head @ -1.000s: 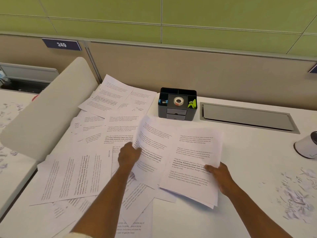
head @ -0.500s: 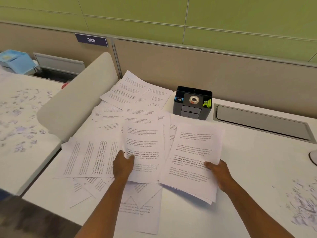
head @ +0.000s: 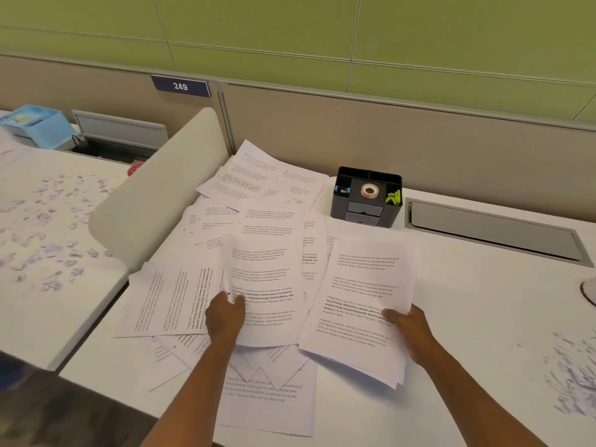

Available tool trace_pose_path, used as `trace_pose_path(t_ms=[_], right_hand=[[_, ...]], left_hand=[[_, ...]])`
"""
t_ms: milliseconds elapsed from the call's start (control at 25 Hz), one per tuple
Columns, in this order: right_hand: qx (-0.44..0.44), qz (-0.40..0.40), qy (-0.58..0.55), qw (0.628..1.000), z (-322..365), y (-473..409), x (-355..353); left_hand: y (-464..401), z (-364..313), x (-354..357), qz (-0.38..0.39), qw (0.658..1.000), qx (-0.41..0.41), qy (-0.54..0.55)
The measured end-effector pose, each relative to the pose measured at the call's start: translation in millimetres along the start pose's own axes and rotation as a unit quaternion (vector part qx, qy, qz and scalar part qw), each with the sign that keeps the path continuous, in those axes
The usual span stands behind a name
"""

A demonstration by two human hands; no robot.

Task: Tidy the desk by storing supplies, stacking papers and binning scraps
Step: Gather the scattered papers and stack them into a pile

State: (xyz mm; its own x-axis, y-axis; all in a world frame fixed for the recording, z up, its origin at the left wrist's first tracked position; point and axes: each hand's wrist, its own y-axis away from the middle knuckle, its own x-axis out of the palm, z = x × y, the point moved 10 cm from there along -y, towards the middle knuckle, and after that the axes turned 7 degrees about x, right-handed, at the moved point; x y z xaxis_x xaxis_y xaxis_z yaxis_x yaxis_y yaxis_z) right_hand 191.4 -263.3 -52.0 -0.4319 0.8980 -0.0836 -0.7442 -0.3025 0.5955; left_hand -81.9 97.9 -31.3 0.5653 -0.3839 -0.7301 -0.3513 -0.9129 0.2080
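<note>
while the right hand (head: 411, 330) keeps its grip on the gathered stack of printed white sheets (head: 361, 304), thumb on top at the stack's right edge and the pile raised a little off the white desk (head: 483, 317), the left hand (head: 225, 317) has come down from the lifted, tilted page of a second ago and now pinches a single printed white sheet (head: 263, 285) by its left edge, just beside the stack. whether that sheet is fully clear of the loose papers (head: 258, 201) beneath is hard to tell. it reads as one more page about to join the stack, with many still spread toward the partition. shredded paper scraps (head: 574, 379) at the far right remain unbinned, and the black desk organiser (head: 367, 196) holds a tape roll.
</note>
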Motion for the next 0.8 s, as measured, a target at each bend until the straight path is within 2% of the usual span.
trace_pose_path(t_ms=[360, 800], right_hand=[[0.002, -0.022, -0.011, 1.0, -6.6, 11.5, 0.1], [0.006, -0.038, -0.002, 0.999, 11.7, -11.0, 10.7]], left_hand=[[-56.8, -51.9, 2.3, 0.021, 0.998, 0.059, 0.004], [-125.4, -69.5, 16.8, 0.036, 0.999, 0.039, 0.004]])
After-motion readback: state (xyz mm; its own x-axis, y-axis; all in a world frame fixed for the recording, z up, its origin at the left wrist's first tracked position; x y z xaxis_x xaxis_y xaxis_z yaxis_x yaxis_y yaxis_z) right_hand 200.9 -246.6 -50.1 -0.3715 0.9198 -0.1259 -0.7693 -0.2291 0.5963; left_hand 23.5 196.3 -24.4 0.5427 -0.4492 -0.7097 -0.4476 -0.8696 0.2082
